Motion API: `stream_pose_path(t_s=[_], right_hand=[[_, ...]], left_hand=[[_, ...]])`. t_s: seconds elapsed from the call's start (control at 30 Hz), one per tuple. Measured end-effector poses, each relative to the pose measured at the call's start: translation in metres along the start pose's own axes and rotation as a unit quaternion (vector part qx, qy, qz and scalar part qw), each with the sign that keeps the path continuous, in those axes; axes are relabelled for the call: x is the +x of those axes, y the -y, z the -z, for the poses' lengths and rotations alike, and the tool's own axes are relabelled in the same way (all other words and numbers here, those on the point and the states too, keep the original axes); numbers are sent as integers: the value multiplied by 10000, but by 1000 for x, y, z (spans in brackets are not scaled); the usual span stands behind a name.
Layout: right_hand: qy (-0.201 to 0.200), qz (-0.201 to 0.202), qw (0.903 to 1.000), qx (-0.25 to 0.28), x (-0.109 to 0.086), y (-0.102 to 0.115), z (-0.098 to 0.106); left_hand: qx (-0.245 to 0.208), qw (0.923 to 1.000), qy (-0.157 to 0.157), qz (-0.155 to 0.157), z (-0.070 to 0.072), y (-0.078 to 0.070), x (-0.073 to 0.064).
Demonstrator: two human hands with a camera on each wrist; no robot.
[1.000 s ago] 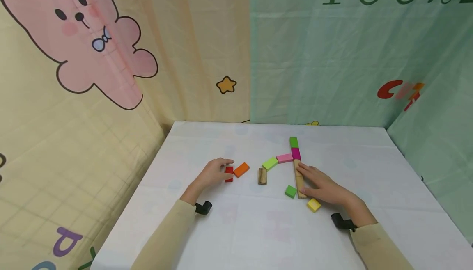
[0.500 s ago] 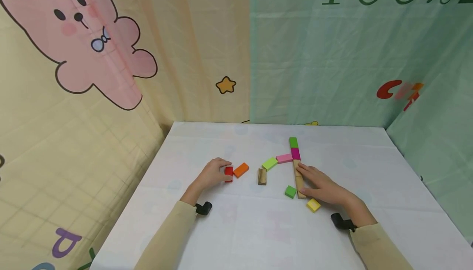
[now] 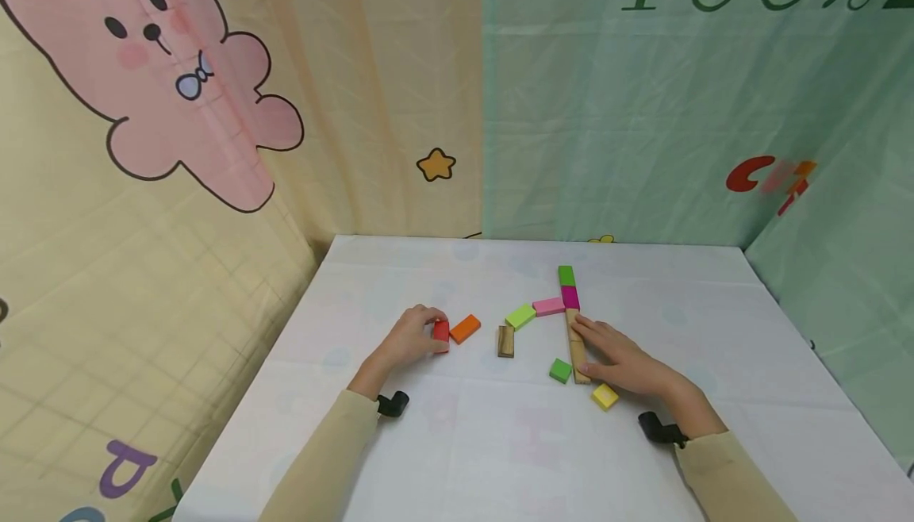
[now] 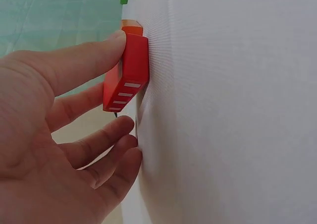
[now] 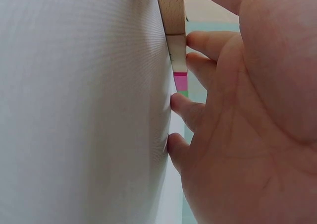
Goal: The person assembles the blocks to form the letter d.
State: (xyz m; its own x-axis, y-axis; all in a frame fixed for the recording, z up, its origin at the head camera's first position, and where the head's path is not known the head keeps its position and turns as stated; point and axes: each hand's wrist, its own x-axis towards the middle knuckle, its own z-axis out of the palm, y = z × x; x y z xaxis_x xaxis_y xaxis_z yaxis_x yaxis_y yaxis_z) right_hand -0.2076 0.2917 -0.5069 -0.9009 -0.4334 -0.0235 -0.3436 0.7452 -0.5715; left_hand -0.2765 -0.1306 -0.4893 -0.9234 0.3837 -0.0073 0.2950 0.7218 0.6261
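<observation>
My left hand (image 3: 412,336) pinches a red block (image 4: 134,60) between thumb and index finger; white marks show along one narrow end. The other fingers of this hand are loosely bent beneath it in the left wrist view. An orange block (image 3: 465,329) lies slantwise right beside the red one. On the right, my right hand (image 3: 624,359) rests its fingertips along the side of two pale wooden blocks (image 3: 579,363) laid end to end. Its thumb is by their near end. In the right wrist view the fingers are extended, the lower two touching the white cloth.
Beyond the wooden blocks lie a magenta block (image 3: 570,297) and a green block (image 3: 566,275). A pink block (image 3: 548,306), lime block (image 3: 520,316) and brown block (image 3: 505,342) branch left. A smaller green block (image 3: 560,370) and yellow block (image 3: 604,397) lie nearer.
My left index finger has come down and closed in on the red block, which the thumb and finger now pinch. The right hand and the other blocks stay put.
</observation>
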Motion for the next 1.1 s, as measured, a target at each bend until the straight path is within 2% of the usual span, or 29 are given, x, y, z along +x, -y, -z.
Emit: stream_pose_path(t_s=[0.23,0.4,0.6,1.1], right_hand=[[2,13,10000,53,0,1,0],[-13,56,10000,79,1,0,0],[-25,91,9999,77,0,-1,0],[-17,2,10000,41,-1,2,0]], left_hand=[[-347,9994,-77,45,-1,2,-3],[-723,9969,-302,28,-1,2,-7],[-1062,9925,-538,271,-1,2,-8],[-1689,9837,-566,248,-4,-7,-11]])
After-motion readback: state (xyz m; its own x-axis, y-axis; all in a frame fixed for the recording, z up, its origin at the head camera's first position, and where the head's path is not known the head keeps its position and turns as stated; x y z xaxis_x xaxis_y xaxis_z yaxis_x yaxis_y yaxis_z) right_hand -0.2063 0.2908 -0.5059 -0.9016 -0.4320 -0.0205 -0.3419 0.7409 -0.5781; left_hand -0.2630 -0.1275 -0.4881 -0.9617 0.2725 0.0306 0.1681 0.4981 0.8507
